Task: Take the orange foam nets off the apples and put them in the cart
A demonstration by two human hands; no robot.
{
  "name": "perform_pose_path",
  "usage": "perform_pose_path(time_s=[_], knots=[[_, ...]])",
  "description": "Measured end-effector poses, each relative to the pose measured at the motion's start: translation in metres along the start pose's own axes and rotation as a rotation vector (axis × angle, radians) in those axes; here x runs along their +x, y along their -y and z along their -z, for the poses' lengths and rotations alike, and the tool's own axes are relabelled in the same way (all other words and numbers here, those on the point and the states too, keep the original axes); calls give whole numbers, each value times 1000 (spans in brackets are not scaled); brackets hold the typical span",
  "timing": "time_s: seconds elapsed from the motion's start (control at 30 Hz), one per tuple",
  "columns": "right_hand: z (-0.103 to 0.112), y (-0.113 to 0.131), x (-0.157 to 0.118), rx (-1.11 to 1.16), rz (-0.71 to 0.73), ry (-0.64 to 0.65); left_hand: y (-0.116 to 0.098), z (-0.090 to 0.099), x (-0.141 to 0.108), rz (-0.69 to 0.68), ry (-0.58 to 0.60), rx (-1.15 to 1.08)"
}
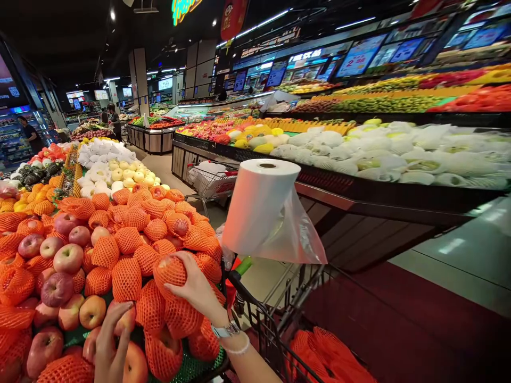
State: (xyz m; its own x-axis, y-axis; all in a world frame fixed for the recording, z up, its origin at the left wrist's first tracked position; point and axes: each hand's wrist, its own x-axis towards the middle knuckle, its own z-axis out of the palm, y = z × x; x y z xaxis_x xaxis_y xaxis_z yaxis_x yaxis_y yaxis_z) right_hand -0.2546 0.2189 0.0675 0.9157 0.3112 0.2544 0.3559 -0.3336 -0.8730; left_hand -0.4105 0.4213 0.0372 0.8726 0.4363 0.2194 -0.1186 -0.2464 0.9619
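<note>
You are facing a white cylindrical roll of clear plastic bags (261, 205) | a black wire shopping cart (263, 330) is standing below it | pale netted melons (383, 154) are filling a black-rimmed display | a person in dark clothes (115, 121) is standing far off

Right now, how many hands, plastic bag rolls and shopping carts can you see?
Hands: 2, the left hand and right hand
Plastic bag rolls: 1, the white plastic bag roll
Shopping carts: 2, the near shopping cart and far shopping cart
Total: 5
</note>
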Motion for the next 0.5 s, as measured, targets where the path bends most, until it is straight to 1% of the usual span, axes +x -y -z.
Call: perform_pose_path(time_s=[0.07,0.13,0.2,0.27,0.3,0.33,0.37,0.4,0.43,0.47,0.5], knots=[[-7,-2,7,-146,30,146,5,-5,1,8,33,6],[-17,-4,10,-238,56,209,17,-6,0,35,104,1],[-29,-7,11,-255,59,174,34,-4,-1,65,173,1],[-38,-15,10,-211,65,118,48,-1,-2,80,190,5],[-39,-22,9,-184,91,82,52,-1,-2,71,184,8],[-35,-32,8,-172,131,15,55,-1,-2,47,180,17],[-27,-44,5,-177,172,-81,56,-3,-3,13,176,27],[-13,-59,1,-185,205,-200,55,-4,-5,-29,162,35],[7,-75,-6,-240,205,-374,54,-7,-8,-72,137,38],[30,-92,-17,-280,166,-522,52,-9,-11,-107,103,36],[56,-108,-31,-328,92,-661,50,-11,-15,-129,61,33]])
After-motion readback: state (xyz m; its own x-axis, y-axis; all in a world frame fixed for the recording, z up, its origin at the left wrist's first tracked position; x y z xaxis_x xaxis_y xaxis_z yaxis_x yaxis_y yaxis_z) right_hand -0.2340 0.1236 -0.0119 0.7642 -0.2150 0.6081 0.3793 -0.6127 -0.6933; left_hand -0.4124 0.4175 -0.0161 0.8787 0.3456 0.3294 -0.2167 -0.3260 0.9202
